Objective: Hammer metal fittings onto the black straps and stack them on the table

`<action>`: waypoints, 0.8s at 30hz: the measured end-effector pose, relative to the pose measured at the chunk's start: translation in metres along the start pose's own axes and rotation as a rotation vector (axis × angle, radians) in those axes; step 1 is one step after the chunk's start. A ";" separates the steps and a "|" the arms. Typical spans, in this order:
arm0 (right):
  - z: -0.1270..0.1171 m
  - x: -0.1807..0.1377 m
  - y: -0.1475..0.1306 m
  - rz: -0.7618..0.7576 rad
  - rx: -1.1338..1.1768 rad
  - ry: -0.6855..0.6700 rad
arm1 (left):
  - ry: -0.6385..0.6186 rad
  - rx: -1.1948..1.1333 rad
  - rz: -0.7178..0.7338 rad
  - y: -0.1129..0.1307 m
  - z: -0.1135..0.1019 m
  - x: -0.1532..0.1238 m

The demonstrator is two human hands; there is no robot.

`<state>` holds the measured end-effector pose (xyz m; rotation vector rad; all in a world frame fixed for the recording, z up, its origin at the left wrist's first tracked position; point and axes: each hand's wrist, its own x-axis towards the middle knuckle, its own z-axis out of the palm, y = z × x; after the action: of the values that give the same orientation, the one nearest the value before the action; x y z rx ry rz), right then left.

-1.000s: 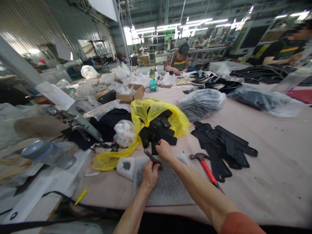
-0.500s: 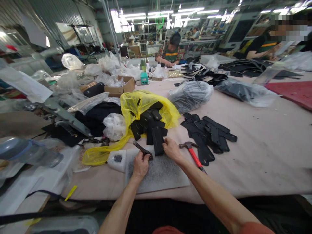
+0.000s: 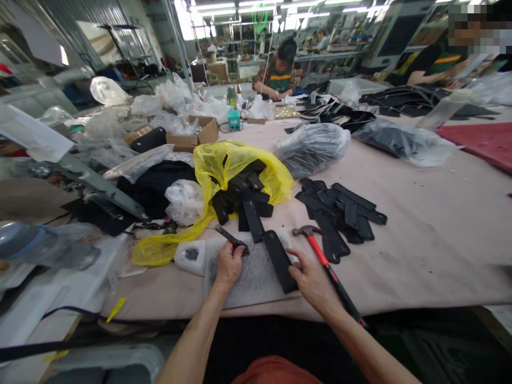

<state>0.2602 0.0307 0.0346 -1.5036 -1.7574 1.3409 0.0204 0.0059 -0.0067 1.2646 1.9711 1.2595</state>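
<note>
Covering the bench (image 3: 432,250), a pale pink sheet carries a grey pad (image 3: 244,285) at its near edge; left hand (image 3: 229,265) clenched round a dark metal tool (image 3: 231,238); right hand (image 3: 314,280) gripping the near end of a black strap (image 3: 279,258) lying on the pad; red-handled hammer (image 3: 319,252) just right of it; yellow bag (image 3: 224,160) of straps behind; strip-lit workshop hall, a co-worker (image 3: 280,74) at the far edge.
</note>
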 end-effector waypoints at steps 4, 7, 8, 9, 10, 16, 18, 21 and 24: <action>0.022 -0.051 0.022 0.110 0.045 -0.093 | 0.012 -0.004 -0.011 0.000 0.000 0.000; 0.038 -0.055 0.020 0.111 0.029 -0.084 | 0.010 -0.011 -0.022 0.001 0.001 -0.001; 0.042 -0.051 0.016 0.099 0.011 -0.076 | 0.009 -0.006 -0.020 0.001 0.001 0.000; 0.045 -0.046 0.011 0.082 -0.013 -0.069 | 0.009 0.002 -0.014 0.002 0.002 0.000; 0.046 -0.041 0.006 0.064 -0.040 -0.063 | 0.009 0.009 -0.003 0.003 0.003 0.000; 0.047 -0.022 -0.007 0.014 -0.155 -0.053 | -0.029 0.000 0.065 0.019 0.012 0.003; 0.047 -0.021 -0.006 0.015 -0.177 -0.065 | -0.065 -0.041 0.077 0.024 0.016 0.006; 0.046 -0.022 -0.005 0.018 -0.195 -0.080 | -0.111 -0.091 0.090 0.026 0.023 0.009; 0.046 -0.022 -0.003 0.026 -0.210 -0.091 | -0.151 -0.086 0.112 0.023 0.028 0.011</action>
<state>0.2271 -0.0065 0.0238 -1.6021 -1.9953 1.2888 0.0471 0.0317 0.0014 1.4005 1.7440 1.2486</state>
